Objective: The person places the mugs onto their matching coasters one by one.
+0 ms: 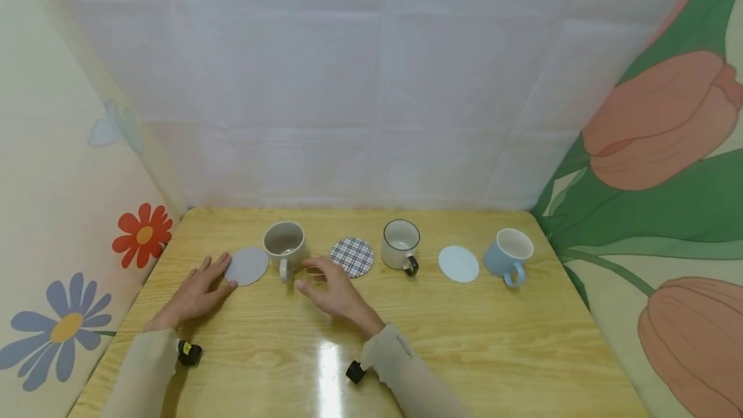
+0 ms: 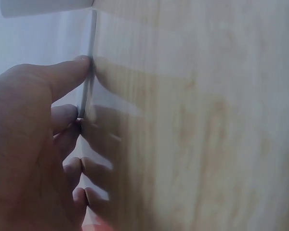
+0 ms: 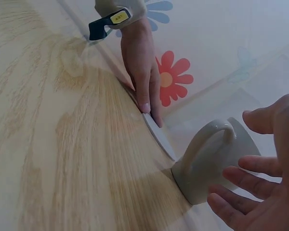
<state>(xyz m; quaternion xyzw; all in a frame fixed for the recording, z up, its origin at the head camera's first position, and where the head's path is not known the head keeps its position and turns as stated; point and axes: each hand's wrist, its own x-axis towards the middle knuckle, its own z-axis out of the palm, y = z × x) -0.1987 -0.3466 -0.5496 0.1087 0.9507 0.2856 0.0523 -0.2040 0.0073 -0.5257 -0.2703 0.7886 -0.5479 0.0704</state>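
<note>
Touching a round grey coaster (image 1: pixel 246 266) with the left hand (image 1: pixel 200 290), its fingers extended.
Just right of it a grey mug (image 1: pixel 284 245) is set; beside the mug the right hand (image 1: pixel 333 289) is held with fingers parted, contact being unclear. Farther right on the wooden table (image 1: pixel 493 340), a plaid coaster (image 1: pixel 351 257), black-rimmed mug (image 1: pixel 400 244), pale blue coaster (image 1: pixel 458 264) and blue mug (image 1: pixel 507 257) are lined up.

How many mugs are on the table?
3: a plain greyish round mug, left, beside the right hand; a white round mug with black rim and handle, middle; a light-blue round mug, right.
</note>
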